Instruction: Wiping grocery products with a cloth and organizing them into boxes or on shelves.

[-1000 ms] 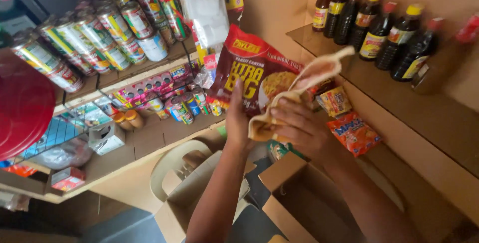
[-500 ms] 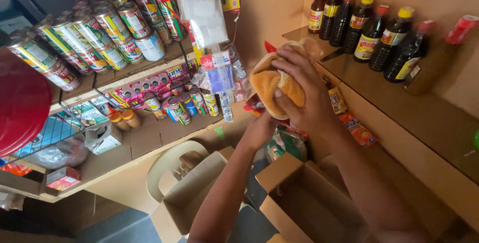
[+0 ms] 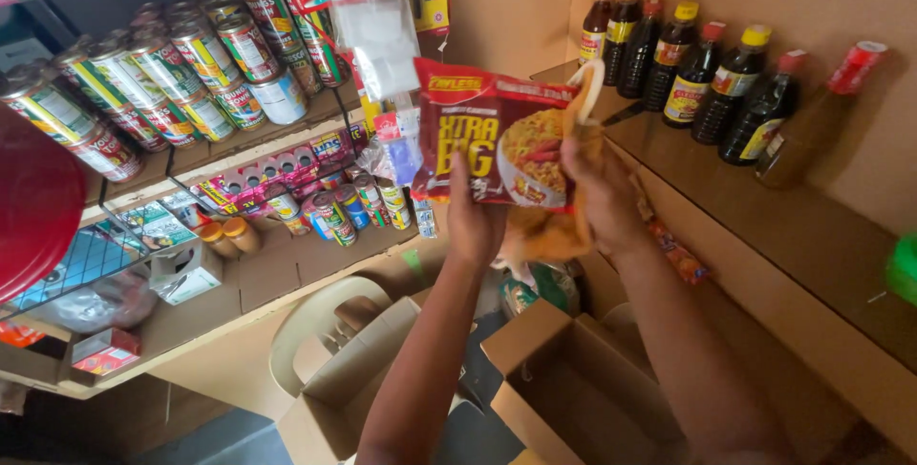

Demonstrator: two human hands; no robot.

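Left hand point(image 3: 475, 219) grips the lower edge of a red noodle packet point(image 3: 492, 134), fingers closed on it. Right hand point(image 3: 597, 193) clamps the packet's right side together with a yellow cloth point(image 3: 559, 226) (bunched beneath). Packet is held upright in mid-air, beside the wooden shelf point(image 3: 764, 226) of dark sauce bottles point(image 3: 697, 73), above open cardboard boxes point(image 3: 564, 398).

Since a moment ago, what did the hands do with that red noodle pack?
Half a second ago the right hand pressed the yellow cloth over the noodle pack, hiding it. Now the cloth has dropped behind, and the pack faces up between both hands, the left hand gripping its bottom edge. The sauce bottles, cans and boxes stayed put.
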